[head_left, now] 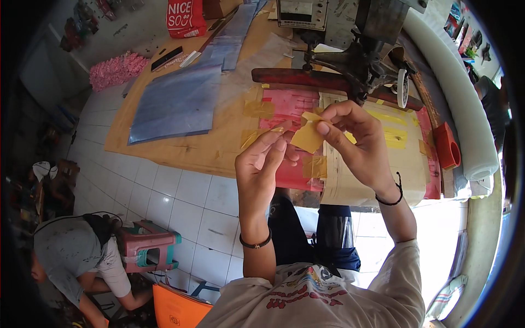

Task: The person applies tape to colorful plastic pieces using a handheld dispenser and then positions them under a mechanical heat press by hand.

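Above the front of the work table, my right hand pinches a torn-edged piece of yellow paper or tape between thumb and fingers. Close beside it on the left, my left hand has thumb and index finger pressed together on a small yellow scrap. Beneath both hands lies a red sheet, stuck down with strips of brown tape. A beige board adjoins it on the right, with yellow tape across it.
A dark press machine with a red-brown bar stands behind my hands. Blue clear plastic sheets lie left on the wooden table. Right are a red holder and white roll. A person bends near stacked stools.
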A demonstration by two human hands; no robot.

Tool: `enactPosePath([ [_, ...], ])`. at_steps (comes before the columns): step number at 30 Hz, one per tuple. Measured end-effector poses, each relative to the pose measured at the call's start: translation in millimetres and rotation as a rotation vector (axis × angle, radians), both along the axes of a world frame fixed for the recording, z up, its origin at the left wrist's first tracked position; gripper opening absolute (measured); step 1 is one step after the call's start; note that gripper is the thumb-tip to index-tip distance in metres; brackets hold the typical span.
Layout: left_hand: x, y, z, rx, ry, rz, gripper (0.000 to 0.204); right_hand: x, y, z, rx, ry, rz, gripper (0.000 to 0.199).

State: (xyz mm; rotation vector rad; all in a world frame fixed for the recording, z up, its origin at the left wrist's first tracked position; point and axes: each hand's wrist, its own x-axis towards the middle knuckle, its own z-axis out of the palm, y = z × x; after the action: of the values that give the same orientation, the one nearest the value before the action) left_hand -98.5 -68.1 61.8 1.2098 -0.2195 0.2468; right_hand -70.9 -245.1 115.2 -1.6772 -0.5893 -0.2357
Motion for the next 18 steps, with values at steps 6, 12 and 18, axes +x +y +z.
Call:
enactPosePath([
  [6,-3.9,9.7,7.5,0.105,-0.147,-0.08,0.034,-3.1,-6.9,-1.8,-0.163,-0.017,0.033,0.016],
  [12,-8.6,2.8,16.1,0.266,-0.175,0.015,0.032,-12.0,-4.3,5.5,-0.275,-0.148,-0.05,0.017],
  [18,-12.8,-1.9,22.1,0.444,-0.24,0.156,0.025,-20.8,-6.2,9.3,-0.302,-0.213,-0.114,0.017],
])
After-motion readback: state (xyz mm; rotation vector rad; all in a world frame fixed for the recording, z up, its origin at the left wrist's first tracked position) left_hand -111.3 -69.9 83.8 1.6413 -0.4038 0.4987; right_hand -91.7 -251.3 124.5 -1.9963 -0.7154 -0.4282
